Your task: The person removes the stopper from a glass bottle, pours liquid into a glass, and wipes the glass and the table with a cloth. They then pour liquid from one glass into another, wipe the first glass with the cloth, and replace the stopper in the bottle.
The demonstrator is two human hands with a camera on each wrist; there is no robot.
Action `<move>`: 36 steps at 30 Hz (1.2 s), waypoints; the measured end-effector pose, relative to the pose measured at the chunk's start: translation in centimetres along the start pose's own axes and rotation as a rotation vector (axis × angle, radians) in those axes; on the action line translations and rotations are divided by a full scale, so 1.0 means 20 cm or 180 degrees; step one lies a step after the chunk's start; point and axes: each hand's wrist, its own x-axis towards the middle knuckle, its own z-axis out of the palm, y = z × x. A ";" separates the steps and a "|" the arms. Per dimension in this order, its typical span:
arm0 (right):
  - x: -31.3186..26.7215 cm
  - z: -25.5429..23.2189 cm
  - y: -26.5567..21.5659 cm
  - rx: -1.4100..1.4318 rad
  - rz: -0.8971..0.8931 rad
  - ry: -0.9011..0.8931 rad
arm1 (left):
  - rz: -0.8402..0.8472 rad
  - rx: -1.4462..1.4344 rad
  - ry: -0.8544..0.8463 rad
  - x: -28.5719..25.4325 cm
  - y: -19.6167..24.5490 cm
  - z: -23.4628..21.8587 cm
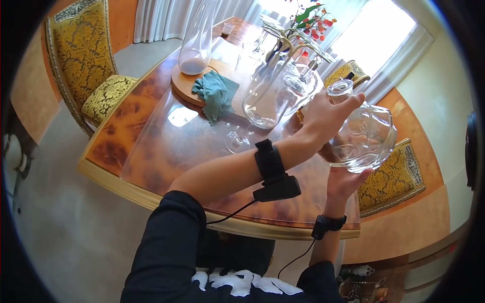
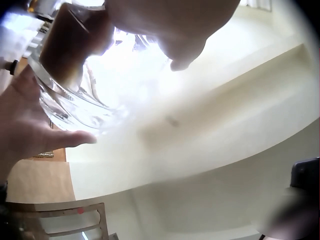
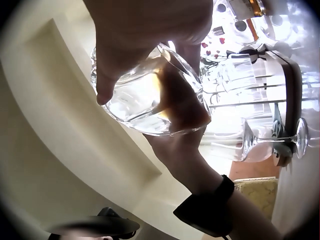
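A clear, wide-bodied glass decanter is held up, tilted, beyond the table's right edge. My left hand comes across from the left and grips it near the neck, thumb side by the rim. Below, my right hand holds the decanter by its base, thumb stretched along the bottom. The right wrist view shows the right hand over the glass and the left fingers dark against its far side. In the left wrist view, bright light washes out part of the decanter.
On the glossy table, a round wooden board carries a tall clear glass vessel and a crumpled teal cloth. Close by stand a wine glass and more glassware on a metal rack. Yellow upholstered chairs flank the table.
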 end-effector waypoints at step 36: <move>0.74 0.19 -0.18 -0.1237 -0.0037 0.0435 | 0.0175 -0.0795 -0.0630 0.06 0.00 -0.03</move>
